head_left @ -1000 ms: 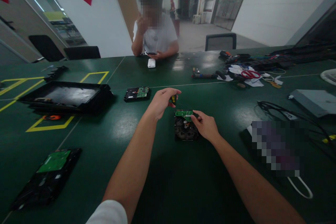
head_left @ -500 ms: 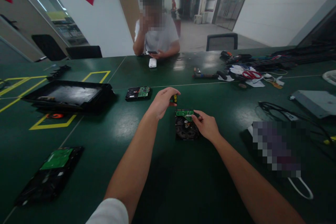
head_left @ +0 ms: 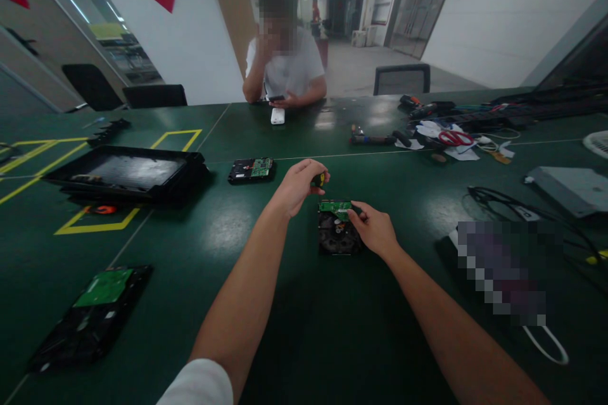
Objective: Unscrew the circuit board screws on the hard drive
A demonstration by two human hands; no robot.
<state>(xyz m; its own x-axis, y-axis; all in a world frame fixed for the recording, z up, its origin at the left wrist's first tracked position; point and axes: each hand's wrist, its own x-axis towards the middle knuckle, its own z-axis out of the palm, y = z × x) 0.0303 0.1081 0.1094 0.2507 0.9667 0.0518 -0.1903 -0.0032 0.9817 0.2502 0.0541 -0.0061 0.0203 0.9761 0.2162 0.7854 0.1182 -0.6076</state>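
A hard drive [head_left: 338,237] lies on the green table in front of me, its green circuit board [head_left: 335,206] facing up at the far end. My right hand [head_left: 375,226] grips the drive's right edge, thumb and index finger beside the board. Just above the board's far left corner, my left hand [head_left: 303,185] is closed around a short black-and-yellow screwdriver [head_left: 320,180]. Most of the screwdriver is covered by the fingers, and its tip cannot be made out.
Another hard drive [head_left: 251,169] lies beyond my left forearm, and one more [head_left: 92,316] at near left. A black tray [head_left: 128,171] stands left. Cables, scissors [head_left: 456,138] and a grey metal box [head_left: 570,190] occupy the right. Across the table sits a person [head_left: 287,69] with a phone.
The screwdriver has turned and tilted slightly in my left hand, which has shifted a little to the right. My right hand keeps its hold on the drive.
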